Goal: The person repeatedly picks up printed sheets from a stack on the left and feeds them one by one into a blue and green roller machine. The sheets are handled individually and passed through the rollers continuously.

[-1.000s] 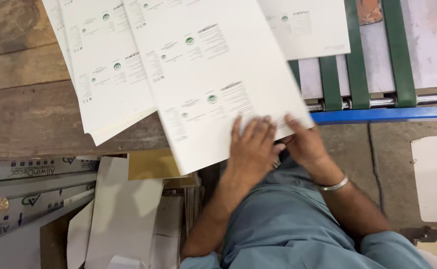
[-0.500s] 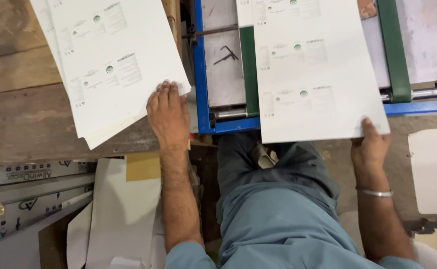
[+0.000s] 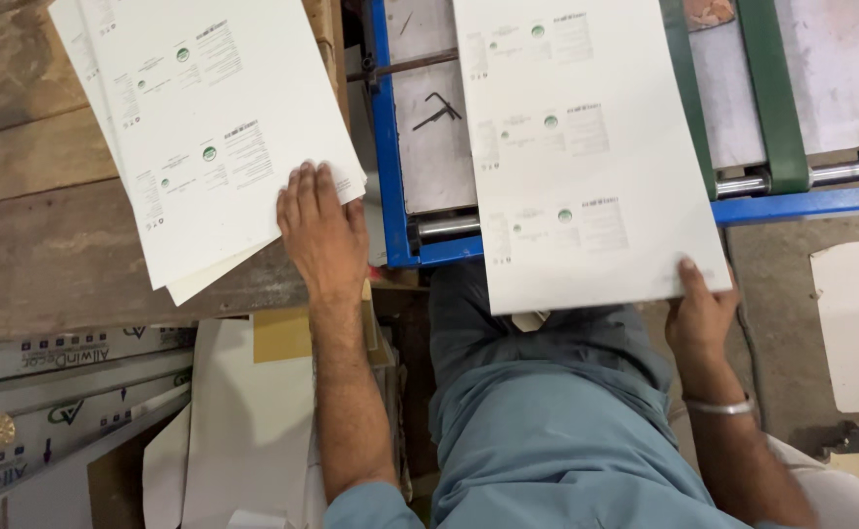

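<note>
Right hand (image 3: 702, 313): lower right of the frame; I see the thumb on top of the near right corner of a printed white sheet (image 3: 586, 147), fingers hidden beneath, so it pinches that corner. A metal bangle (image 3: 715, 405) sits on the wrist.
Left hand (image 3: 323, 230): centre left; laid flat, fingers close together, pressing the near corner of the sheet stack (image 3: 214, 137).
Printed white sheet: centre to upper right, lying over the blue-framed machine bed (image 3: 395, 147), its near edge overhanging toward me.
Sheet stack: upper left, on the wooden table (image 3: 47, 264), a few edges fanned out below the top sheet.
Handling, as I judge it: the sheet looks light, thin card, stiff enough to stay flat past the frame, yet likely to bend or crease if lifted by one corner; smooth face, apt to slide.
Where to grip: near corners or near edge, clear of the printed panels.
Green belts (image 3: 767, 88): upper right, running away from me.
Hidden or unclear: far ends of both sheets cut off at the top; right fingers under the sheet; count of the stack unreadable; a small dark bent tool (image 3: 437, 110) on the bed, kind uncertain.
</note>
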